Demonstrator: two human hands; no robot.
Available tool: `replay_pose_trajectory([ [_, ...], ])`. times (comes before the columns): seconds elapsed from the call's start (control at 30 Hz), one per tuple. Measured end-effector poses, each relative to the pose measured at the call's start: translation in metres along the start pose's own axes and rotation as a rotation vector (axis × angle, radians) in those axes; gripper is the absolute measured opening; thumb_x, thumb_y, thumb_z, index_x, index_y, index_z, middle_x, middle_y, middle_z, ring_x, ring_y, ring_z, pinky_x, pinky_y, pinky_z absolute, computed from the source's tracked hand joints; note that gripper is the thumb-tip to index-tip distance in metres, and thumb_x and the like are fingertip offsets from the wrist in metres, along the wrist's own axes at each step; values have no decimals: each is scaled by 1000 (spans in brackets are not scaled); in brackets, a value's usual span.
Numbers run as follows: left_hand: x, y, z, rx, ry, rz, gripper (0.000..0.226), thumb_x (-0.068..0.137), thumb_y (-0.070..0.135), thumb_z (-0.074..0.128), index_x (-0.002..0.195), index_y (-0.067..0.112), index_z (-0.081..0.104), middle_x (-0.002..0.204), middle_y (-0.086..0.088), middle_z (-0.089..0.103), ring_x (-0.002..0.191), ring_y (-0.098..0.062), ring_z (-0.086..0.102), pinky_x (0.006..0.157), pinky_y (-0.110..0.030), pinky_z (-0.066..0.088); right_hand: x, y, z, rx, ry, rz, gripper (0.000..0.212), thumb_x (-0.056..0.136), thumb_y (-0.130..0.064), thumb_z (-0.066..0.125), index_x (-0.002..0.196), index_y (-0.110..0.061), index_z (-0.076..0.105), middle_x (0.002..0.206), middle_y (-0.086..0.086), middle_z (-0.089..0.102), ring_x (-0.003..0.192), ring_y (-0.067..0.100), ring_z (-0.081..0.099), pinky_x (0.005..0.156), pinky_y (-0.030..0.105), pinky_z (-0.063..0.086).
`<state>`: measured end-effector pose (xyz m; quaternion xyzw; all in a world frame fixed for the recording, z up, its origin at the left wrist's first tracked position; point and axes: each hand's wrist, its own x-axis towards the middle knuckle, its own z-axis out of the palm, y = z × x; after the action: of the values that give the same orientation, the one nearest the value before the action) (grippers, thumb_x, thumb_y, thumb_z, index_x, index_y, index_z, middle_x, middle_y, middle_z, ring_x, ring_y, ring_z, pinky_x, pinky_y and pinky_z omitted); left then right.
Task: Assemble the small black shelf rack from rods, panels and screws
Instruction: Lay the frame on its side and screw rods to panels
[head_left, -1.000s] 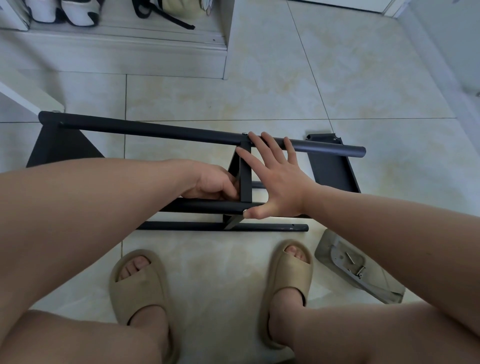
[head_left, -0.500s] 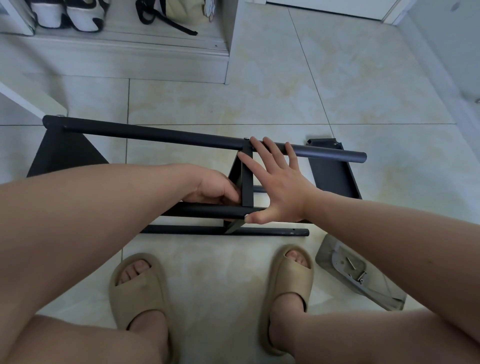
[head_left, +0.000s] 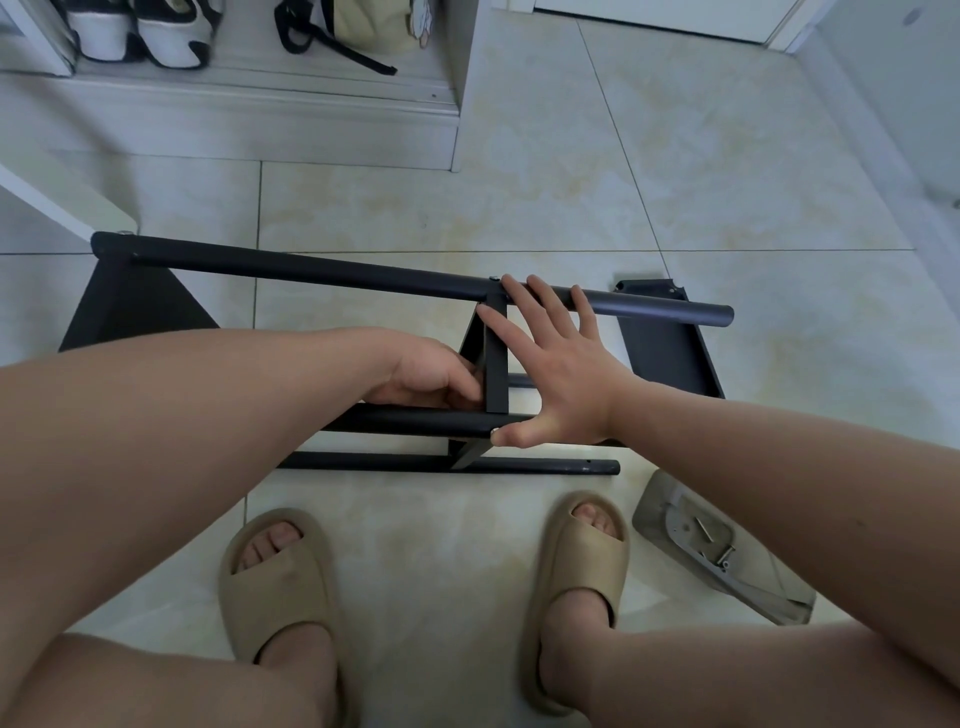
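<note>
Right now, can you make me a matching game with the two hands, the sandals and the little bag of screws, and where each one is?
Things: 1 right hand; 2 left hand; 3 sandals; 4 bag of screws.
Places: A being worn; B spread flat on the middle panel, on its right side; C lying on the floor, right of the sandals; D left of the middle panel, fingers curled.
Pairs: 1-B; 2-D; 3-A; 4-C.

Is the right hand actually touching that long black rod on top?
Touching. The head view shows the right hand spread open, its fingertips lying directly across the long top rod.
</note>
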<state>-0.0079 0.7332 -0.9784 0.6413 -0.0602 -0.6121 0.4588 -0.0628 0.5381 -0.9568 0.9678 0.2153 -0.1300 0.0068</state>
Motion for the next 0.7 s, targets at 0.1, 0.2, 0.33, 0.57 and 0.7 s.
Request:
replay_pose_trajectory([
  [0.1, -1, 0, -2, 65, -7, -38, 16, 97, 13, 54, 102, 12, 69, 95, -6, 70, 81, -18, 65, 76, -28, 51, 0, 0, 1, 0, 2, -4, 125, 63, -95, 38, 161, -30, -3, 168, 6, -17, 154, 30, -19, 120, 63, -11],
  [0.2, 1, -2, -1, 125, 45, -25, 14, 93, 12, 57, 99, 11, 70, 90, -5, 73, 85, -20, 66, 81, -27, 50, 0, 0, 1, 0, 3, -4, 125, 63, -96, 38, 161, -30, -4, 168, 6, -17, 154, 30, -19, 120, 63, -11],
  [0.33, 4, -1, 0, 114, 52, -15, 16, 92, 4, 53, 91, 9, 69, 78, -4, 73, 73, -17, 67, 68, -21, 52, 0, 0, 0, -2, -1, -4, 125, 63, -95, 38, 161, -30, -4, 168, 5, -18, 154, 29, -20, 120, 63, -12],
  [0.57, 3, -2, -2, 94, 37, -4, 20, 92, 0, 53, 93, 11, 70, 84, -6, 72, 78, -19, 68, 75, -25, 53, -1, 0, 0, 0, -10, -1, 125, 62, -96, 37, 161, -30, -4, 168, 6, -19, 154, 29, -20, 120, 62, -12],
  [0.7, 2, -4, -2, 55, 19, 0, 20, 93, -1, 52, 95, 11, 68, 91, -8, 70, 87, -22, 65, 84, -29, 51, -1, 0, 0, -2, -6, -5, 125, 63, -96, 36, 161, -30, -4, 168, 6, -19, 154, 30, -20, 120, 62, -13],
])
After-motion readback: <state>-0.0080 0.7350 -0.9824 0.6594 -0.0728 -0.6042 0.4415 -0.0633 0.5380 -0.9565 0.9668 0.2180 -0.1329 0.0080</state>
